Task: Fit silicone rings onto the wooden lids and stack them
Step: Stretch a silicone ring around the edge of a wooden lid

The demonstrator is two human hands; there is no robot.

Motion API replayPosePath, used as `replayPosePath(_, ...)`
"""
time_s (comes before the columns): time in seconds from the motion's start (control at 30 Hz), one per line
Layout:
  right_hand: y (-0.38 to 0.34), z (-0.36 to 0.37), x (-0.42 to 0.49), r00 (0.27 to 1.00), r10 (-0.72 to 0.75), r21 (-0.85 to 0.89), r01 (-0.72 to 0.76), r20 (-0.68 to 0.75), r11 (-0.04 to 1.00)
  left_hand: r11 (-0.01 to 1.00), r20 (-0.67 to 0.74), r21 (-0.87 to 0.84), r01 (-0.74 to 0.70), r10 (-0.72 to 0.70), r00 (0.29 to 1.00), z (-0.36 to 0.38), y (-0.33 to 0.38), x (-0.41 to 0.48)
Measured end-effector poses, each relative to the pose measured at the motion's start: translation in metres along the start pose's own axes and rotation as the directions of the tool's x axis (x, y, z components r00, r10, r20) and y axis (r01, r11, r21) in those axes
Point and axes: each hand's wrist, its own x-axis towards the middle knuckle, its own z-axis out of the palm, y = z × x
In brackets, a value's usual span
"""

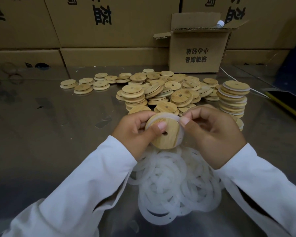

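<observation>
Head view, centre of the frame: your left grip (137,132) curls round the wooden lid (162,139), thumb pressed on its face just above the hole. Your right grip (212,134) pinches the silicone ring (171,115) at the lid's upper right edge. The ring looks only partly seated, so walk it round the rim, flat and untwisted. The finished stack (234,98) stands at the right on the counter (58,125); spare rings (174,182) lie below your hands.
</observation>
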Motion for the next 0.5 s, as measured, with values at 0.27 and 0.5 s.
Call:
replayPosePath(0.27,-0.0015,-0.0014,-0.0008,0.999,-0.040,-0.094,0.042,0.023,0.995,0.998,-0.024,-0.026,0.049,-0.050,0.998,-0.0009,0.0017,0.0000)
replayPosePath(0.5,-0.0012,-0.0007,-0.0023,0.996,-0.082,-0.157,0.084,0.024,0.984,0.998,-0.080,-0.033,0.062,-0.064,0.995,0.0003,0.0039,-0.0006)
